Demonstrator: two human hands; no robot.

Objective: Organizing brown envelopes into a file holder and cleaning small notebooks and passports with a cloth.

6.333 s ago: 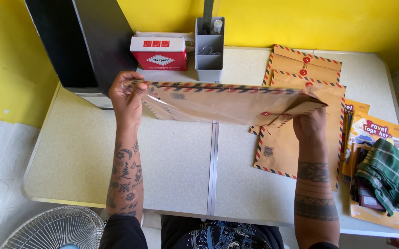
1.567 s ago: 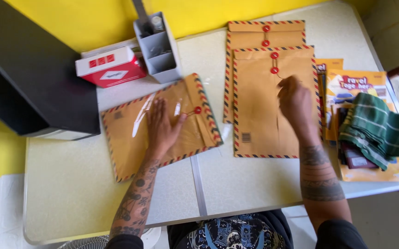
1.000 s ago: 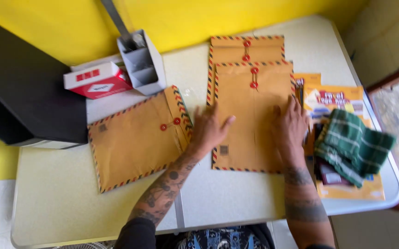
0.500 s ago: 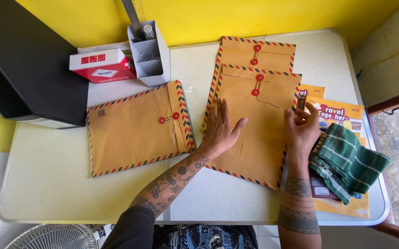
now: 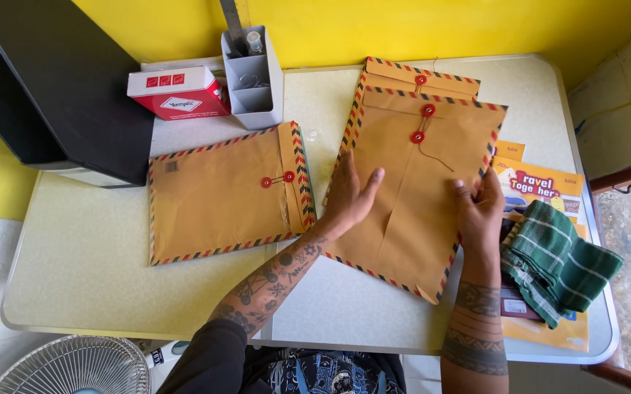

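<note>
Top brown envelope (image 5: 410, 190) now skewed, lifted off stack at table (image 5: 111, 292) centre-right since half second ago; left hand (image 5: 349, 195) flat, open on its left edge; right hand (image 5: 479, 211) pinching right edge; other envelope (image 5: 220, 193) lying left, untouched.

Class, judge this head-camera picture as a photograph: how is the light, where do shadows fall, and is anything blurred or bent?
Head view: bright, even light; sharp focus on the left hand, right hand and top envelope; soft shadows under the forearms on the table; table edges bow slightly; no glare.
</note>
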